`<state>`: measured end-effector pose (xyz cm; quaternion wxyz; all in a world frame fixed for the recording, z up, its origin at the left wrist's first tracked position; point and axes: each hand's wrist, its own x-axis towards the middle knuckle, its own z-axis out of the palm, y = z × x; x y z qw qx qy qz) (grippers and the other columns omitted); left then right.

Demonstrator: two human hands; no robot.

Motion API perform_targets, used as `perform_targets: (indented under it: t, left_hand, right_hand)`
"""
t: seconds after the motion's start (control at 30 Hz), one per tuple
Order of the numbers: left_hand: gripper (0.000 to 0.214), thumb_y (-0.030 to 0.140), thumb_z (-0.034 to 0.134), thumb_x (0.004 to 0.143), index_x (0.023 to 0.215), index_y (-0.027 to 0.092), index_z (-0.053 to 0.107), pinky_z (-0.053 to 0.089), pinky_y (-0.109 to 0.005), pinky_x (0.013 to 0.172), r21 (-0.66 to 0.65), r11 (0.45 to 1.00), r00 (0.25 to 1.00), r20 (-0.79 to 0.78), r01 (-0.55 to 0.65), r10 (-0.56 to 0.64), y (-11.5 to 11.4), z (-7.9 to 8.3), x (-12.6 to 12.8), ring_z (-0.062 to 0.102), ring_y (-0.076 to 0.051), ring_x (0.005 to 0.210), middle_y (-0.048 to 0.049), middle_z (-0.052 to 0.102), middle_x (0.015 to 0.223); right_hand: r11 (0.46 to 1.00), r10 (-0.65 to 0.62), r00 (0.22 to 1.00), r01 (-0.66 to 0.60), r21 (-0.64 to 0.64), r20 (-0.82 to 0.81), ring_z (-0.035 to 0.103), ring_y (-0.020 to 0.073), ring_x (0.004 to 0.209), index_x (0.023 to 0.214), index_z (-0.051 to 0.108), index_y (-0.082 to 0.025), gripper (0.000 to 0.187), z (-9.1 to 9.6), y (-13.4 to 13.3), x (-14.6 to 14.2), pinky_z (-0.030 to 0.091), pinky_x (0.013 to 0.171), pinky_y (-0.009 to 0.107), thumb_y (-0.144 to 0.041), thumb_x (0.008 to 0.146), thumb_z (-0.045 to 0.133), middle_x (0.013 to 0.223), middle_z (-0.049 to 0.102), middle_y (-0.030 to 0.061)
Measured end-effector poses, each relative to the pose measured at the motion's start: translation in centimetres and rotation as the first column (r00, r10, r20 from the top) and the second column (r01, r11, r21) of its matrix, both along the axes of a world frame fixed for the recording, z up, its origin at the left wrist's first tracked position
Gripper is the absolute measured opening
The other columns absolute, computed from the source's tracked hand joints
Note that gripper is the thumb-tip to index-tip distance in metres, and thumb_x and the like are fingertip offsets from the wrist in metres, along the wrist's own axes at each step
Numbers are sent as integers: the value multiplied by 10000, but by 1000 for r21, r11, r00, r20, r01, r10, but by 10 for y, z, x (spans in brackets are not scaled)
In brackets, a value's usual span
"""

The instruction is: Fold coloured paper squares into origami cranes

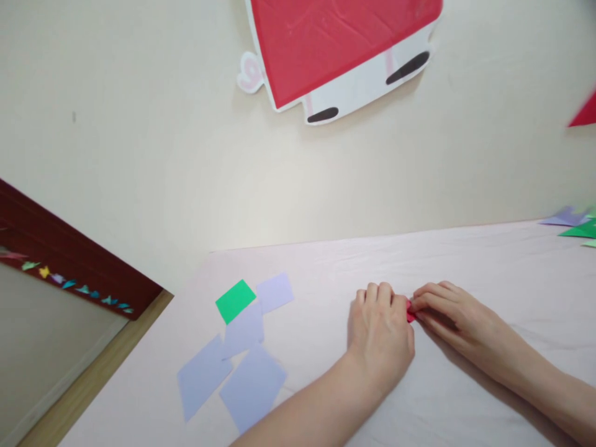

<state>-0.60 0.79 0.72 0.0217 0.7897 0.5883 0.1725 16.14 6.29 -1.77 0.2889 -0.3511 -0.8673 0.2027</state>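
Note:
A small piece of red folded paper (410,311) shows in the gap between my hands, low over the pale cloth. My left hand (380,329) lies palm down with its fingers bent, gripping the paper's left side. From the right, my right hand (449,313) pinches the same paper between thumb and fingers. Most of the paper is hidden by my fingers, so its full shape cannot be made out.
Left of my hands lie a green paper sheet (235,301) and several lilac sheets (254,386), some overlapping. Folded purple paper (565,217) and green paper (580,230) sit at the right edge. Behind the cloth-covered surface (321,267) rises a wall with a red-and-white decoration (344,56).

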Motion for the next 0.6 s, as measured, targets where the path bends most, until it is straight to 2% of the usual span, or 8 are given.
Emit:
perform_targets:
  t: [0.23, 0.4, 0.53, 0.6]
  left_hand:
    - [100, 192, 545, 874, 911, 155, 630, 433, -405, 790, 11, 999, 997, -72, 42, -41, -1, 6, -2, 508, -252, 921, -77, 594, 942]
    - [119, 158, 552, 868, 936, 171, 649, 419, -402, 787, 33, 999, 998, -56, 32, -30, -1, 7, -1, 518, -253, 911, -72, 609, 929]
    - [139, 187, 529, 923, 911, 190, 668, 397, -407, 779, 72, 996, 998, -38, 48, -45, 2, 6, -3, 516, -254, 902, -61, 617, 891]
    - [168, 148, 517, 931, 905, 201, 674, 384, -401, 772, 90, 993, 996, -45, 79, -75, 5, 5, -4, 515, -245, 886, -50, 624, 876]
  right_hand:
    - [1000, -15, 1000, 15, -3, 3, 548, 254, 801, 781, 618, -244, 159, -3, 0, -3, 457, 720, 405, -282, 879, 500, 834, 636, 79]
    - [998, -47, 999, 46, -31, -15, 533, 233, 775, 768, 573, -226, 156, 8, -6, -8, 440, 718, 383, -199, 886, 475, 789, 617, 62]
    - [997, -75, 997, 75, -6, -10, 523, 219, 796, 785, 564, -206, 161, 16, -10, -10, 430, 737, 358, -108, 879, 478, 813, 619, 62]
    - [995, -95, 995, 95, 6, -6, 514, 209, 803, 788, 567, -197, 162, 16, -9, -10, 424, 747, 345, -77, 868, 493, 821, 617, 53]
